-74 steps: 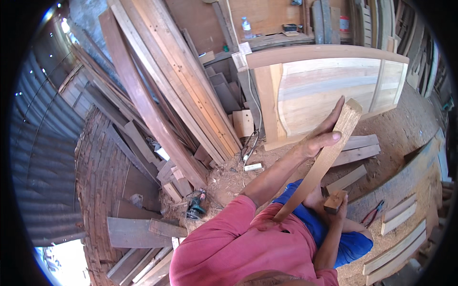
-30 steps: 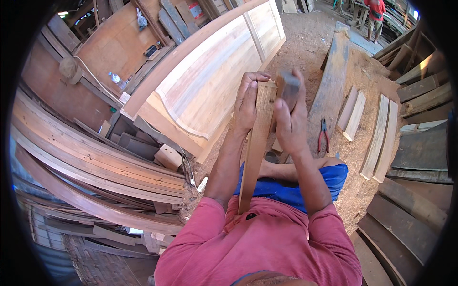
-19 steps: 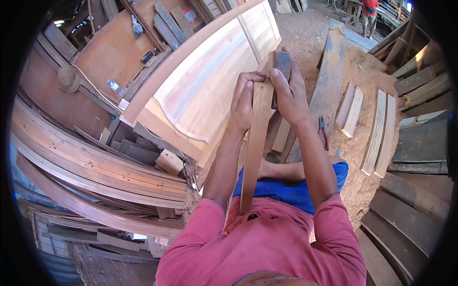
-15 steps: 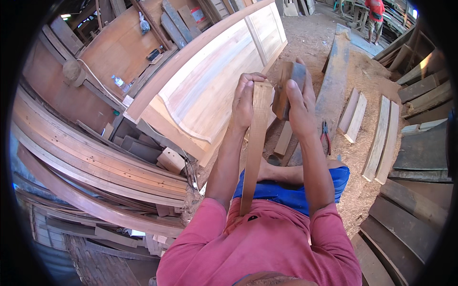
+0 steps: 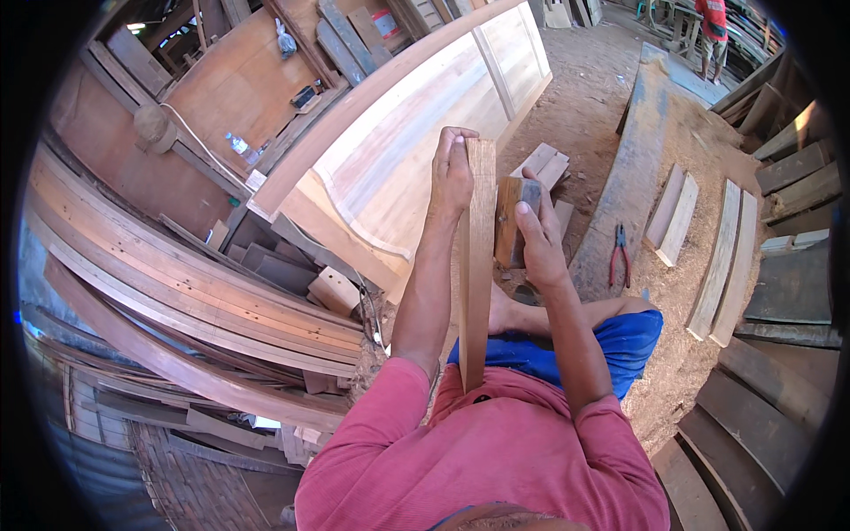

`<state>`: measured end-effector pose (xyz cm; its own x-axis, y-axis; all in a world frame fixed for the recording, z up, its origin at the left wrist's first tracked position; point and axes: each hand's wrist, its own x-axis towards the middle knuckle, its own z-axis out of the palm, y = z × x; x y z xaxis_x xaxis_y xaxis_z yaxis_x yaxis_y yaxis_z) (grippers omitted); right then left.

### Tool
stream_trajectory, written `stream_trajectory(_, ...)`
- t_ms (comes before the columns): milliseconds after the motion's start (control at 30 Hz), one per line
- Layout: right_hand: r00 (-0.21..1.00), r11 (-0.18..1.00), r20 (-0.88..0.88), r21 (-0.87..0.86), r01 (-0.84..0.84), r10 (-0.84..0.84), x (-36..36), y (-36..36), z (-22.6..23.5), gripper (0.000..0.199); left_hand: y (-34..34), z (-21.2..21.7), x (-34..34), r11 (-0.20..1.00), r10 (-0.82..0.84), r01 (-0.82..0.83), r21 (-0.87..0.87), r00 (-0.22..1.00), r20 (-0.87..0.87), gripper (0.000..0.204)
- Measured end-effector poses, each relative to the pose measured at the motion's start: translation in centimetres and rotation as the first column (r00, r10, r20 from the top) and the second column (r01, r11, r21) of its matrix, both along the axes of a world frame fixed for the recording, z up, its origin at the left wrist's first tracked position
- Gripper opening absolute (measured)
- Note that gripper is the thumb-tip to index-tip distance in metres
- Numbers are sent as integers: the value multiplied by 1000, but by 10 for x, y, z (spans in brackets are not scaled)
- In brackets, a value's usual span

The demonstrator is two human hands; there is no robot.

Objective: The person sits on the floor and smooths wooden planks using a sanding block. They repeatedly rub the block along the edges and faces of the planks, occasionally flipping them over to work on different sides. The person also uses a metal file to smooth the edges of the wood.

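Note:
My left hand [image 5: 452, 181] is closed around the upper part of a long wooden strip [image 5: 476, 265]. The strip stands tilted in front of me, its lower end against my pink shirt near the waist. In my right hand [image 5: 544, 243] is a thick brown wooden block [image 5: 510, 226] with a darker side. The block is beside the strip's right side, a little below its top end; whether the two touch, I cannot tell. My right thumb lies on the block's near side, and most of the other fingers are hidden behind it.
Red-handled pliers [image 5: 620, 257] lie on a dusty plank [image 5: 633, 150] at right. Short wooden pieces [image 5: 671, 217] and longer strips [image 5: 722, 261] rest on sawdust. Ahead stands a large pale wooden panel [image 5: 425, 133]. Long curved boards [image 5: 186, 279] fill the left. A person in red [image 5: 714, 35] stands far off.
My right hand has brought the block down and nearer to me, from beside the strip's top end. The strip has swung more upright. My left hand keeps its hold.

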<state>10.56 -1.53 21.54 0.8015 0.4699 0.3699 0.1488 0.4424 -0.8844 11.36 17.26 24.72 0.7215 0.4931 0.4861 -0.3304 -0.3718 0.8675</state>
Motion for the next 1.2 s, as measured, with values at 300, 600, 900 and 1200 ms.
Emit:
stream_trajectory(300, 908, 982, 405, -101, 161, -108, -16, -19, 37, 71, -26, 22, -6, 971, -231, 239, -3, 941, 248, 27)
stream_trajectory(600, 848, 975, 492, 0, 223, -194, -30, -19, 67, 65, -55, 44, -47, 953, -249, 293, -72, 900, 359, 26)
stream_trajectory(900, 902, 987, 408, -19, 161, -139, -37, -14, 45, 63, -48, 39, -42, 976, -207, 220, -1, 920, 334, 32)
stream_trajectory(1200, 876, 953, 404, -30, 300, -263, 50, -13, 118, 54, -62, 44, -28, 944, -327, 323, 68, 888, 324, 33)
